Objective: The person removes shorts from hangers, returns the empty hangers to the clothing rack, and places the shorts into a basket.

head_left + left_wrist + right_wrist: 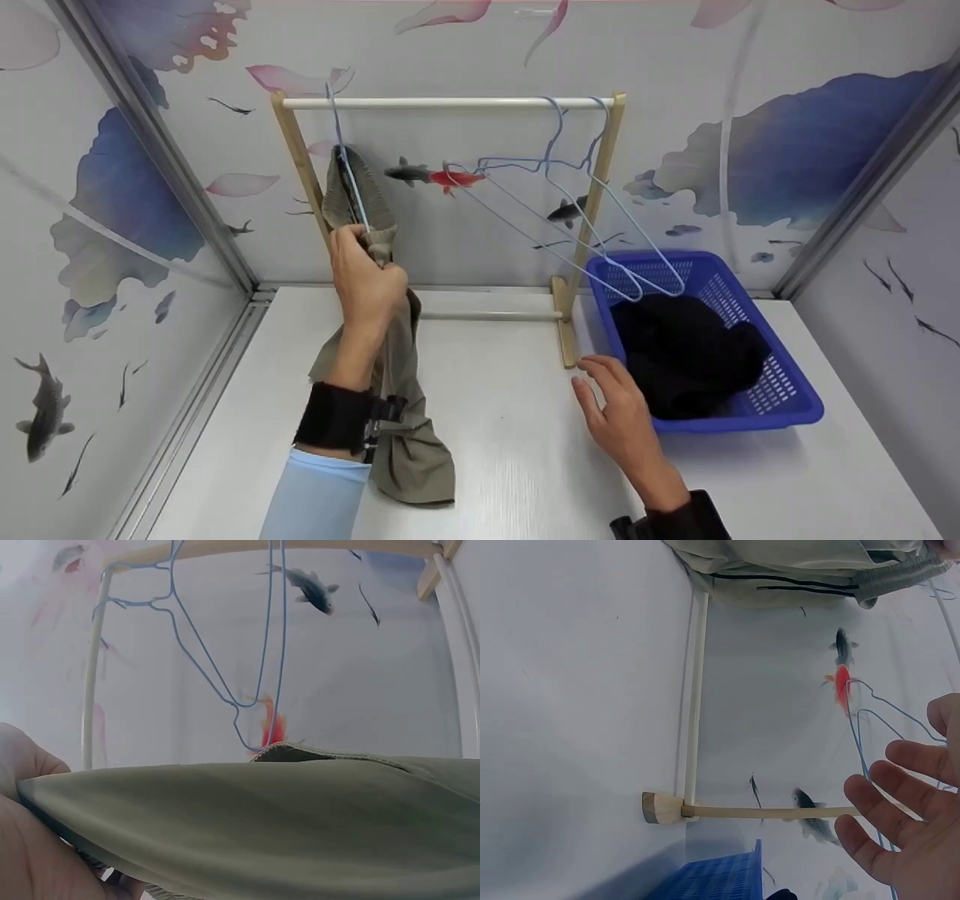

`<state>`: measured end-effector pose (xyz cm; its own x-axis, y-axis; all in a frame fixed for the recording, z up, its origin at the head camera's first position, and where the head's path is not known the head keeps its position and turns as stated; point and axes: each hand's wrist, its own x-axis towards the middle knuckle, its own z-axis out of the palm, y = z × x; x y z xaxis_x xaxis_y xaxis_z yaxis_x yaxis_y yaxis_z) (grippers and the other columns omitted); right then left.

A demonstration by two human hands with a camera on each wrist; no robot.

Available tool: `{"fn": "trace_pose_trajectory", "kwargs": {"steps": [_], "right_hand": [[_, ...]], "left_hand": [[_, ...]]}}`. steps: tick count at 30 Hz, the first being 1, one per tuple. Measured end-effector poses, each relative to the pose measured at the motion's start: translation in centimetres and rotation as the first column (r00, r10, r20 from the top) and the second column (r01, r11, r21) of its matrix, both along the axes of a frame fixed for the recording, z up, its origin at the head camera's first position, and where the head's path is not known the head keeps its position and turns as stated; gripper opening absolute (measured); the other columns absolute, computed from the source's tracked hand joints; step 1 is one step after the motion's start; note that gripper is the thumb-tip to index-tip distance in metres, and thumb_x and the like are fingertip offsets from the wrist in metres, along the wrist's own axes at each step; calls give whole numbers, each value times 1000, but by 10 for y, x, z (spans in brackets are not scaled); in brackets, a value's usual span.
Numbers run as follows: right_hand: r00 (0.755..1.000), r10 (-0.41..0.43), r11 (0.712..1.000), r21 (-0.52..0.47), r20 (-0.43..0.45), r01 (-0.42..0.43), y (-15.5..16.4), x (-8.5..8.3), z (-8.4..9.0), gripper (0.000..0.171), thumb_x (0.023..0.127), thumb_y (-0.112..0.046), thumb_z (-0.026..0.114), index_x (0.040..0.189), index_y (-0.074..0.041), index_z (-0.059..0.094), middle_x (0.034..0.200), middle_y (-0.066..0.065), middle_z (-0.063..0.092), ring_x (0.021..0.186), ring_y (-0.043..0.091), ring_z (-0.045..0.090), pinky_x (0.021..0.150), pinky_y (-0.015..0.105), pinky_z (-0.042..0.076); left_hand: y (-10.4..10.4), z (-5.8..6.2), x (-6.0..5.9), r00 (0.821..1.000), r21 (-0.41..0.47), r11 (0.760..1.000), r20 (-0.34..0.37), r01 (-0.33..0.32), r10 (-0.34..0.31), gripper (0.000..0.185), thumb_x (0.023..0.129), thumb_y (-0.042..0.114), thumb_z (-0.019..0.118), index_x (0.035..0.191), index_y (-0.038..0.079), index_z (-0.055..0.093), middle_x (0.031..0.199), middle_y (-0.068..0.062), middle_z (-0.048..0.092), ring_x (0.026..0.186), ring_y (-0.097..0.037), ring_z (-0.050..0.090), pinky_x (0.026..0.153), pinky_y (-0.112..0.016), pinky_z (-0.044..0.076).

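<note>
An olive-green garment [412, 469] with a ribbed edge hangs on a light blue wire hanger [337, 120] at the left end of the rack's bar. My left hand [367, 281] grips its upper part, beside the lower end of the hanger. In the left wrist view the cloth [247, 825] stretches sideways from the pinching fingers. My right hand [621, 412] holds nothing. Its fingers are spread and slightly bent in the right wrist view, and it hovers just left of the blue basket [799, 420], near the foot of the rack.
A wooden rack [596, 172] with a white bar [450, 103] stands at the back of the white table [510, 480]. Light blue wire hangers [555, 142] hang at its right end, their lower ends over the basket. Black cloth [690, 360] lies in the basket. Printed panels enclose the table.
</note>
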<state>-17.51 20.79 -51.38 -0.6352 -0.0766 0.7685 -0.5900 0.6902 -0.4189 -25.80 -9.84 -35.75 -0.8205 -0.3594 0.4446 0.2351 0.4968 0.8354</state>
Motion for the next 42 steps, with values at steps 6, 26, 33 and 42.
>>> {"fn": "trace_pose_trajectory", "kwargs": {"steps": [6, 26, 33, 42], "right_hand": [[1000, 9, 1000, -1, -3, -9, -3, -2, -1, 30, 84, 6, 78, 113, 3, 72, 112, 14, 70, 103, 31, 68, 86, 42, 54], [998, 65, 998, -22, 26, -65, -9, -4, -9, 37, 87, 7, 76, 123, 0, 69, 114, 11, 69, 96, 27, 68, 80, 28, 55], [996, 74, 997, -24, 42, -73, -9, -3, -13, 37, 87, 6, 76, 123, 4, 68, 114, 13, 69, 96, 24, 68, 83, 19, 53], [996, 73, 997, -26, 51, -72, -11, -3, -16, 36, 87, 7, 75, 123, 3, 69, 114, 11, 70, 97, 23, 68, 79, 30, 57]], "left_hand": [[0, 4, 10, 998, -16, 999, -56, 31, -32, 51, 77, -18, 45, 127, -10, 50, 124, -21, 50, 103, -30, 49, 87, -42, 43], [-5, -10, 49, 963, -55, 983, -194, 177, -185, 50, 73, -21, 43, 119, -5, 53, 116, -18, 51, 96, -26, 48, 80, -35, 39], [-9, -17, 58, 952, -96, 973, -208, 209, -225, 52, 71, -23, 43, 118, -6, 54, 116, -17, 53, 99, -24, 51, 84, -35, 42], [-22, -30, 67, 928, -166, 949, -221, 267, -300, 56, 65, -24, 39, 115, -6, 57, 117, -16, 55, 105, -23, 54, 87, -29, 44]]}}
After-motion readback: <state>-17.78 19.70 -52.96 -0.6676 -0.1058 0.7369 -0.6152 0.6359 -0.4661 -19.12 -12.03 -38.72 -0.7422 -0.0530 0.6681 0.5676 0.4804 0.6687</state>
